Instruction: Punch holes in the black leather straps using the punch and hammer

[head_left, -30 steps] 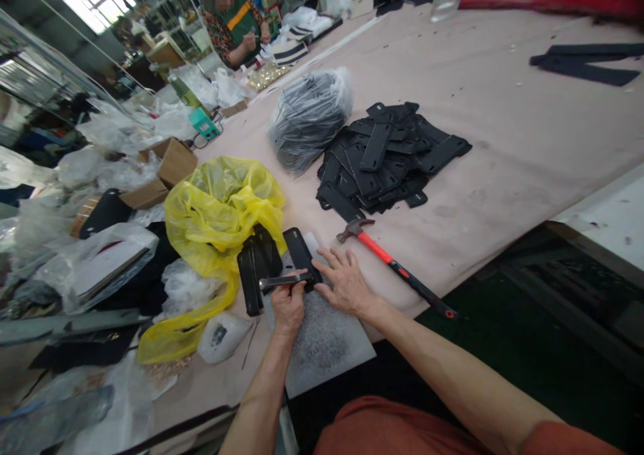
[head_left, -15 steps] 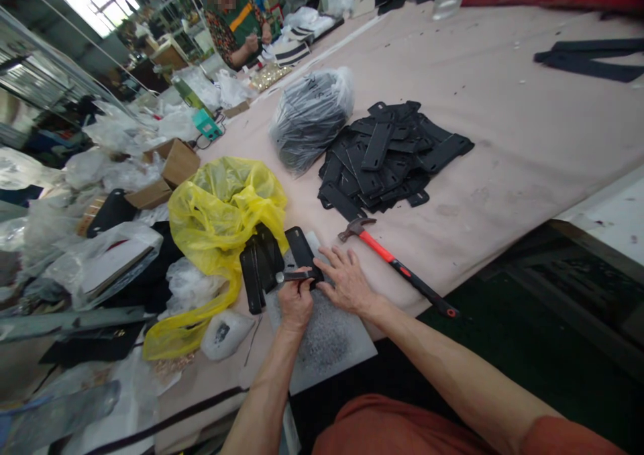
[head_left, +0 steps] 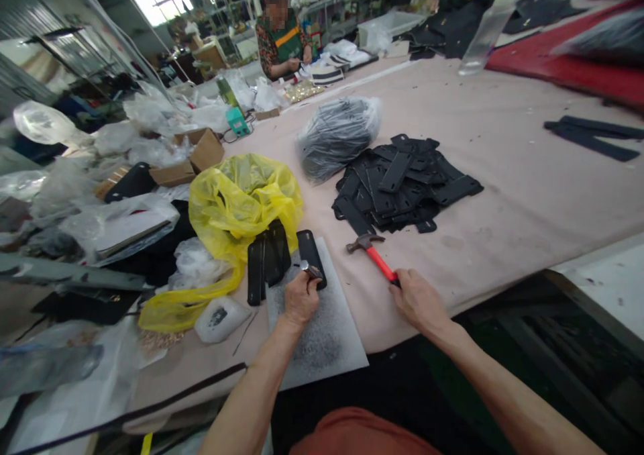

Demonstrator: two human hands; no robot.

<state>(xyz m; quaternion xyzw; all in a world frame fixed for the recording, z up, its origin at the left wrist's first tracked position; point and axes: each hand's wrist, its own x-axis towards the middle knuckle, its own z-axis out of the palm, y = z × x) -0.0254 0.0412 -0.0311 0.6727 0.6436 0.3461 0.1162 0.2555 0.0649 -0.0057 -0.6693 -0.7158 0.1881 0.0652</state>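
Note:
My left hand point(head_left: 300, 298) is closed round a short metal punch point(head_left: 309, 269) whose shiny end points up. The punch stands over a black strap piece point(head_left: 310, 250) with slotted ends, which lies on a pale, speckled board point(head_left: 347, 324). My right hand point(head_left: 420, 300) is wrapped round the handle of a claw hammer point(head_left: 378, 259), whose red shaft and metal head rest at or just above the table; which, I cannot tell. Left of the board's top, several more black pieces point(head_left: 256, 267) lie close together.
Beyond the hammer is a heap of black pieces point(head_left: 402, 180) beside a filled clear plastic bag point(head_left: 339, 136). A yellow plastic bag point(head_left: 241, 193) and an open carton point(head_left: 188, 160) sit to the left. Another person point(head_left: 282, 35) works across the table point(head_left: 528, 207).
My right hand has left the black piece and moved right onto the hammer's handle. The punch in my left hand has swung more upright. The camera view has shifted.

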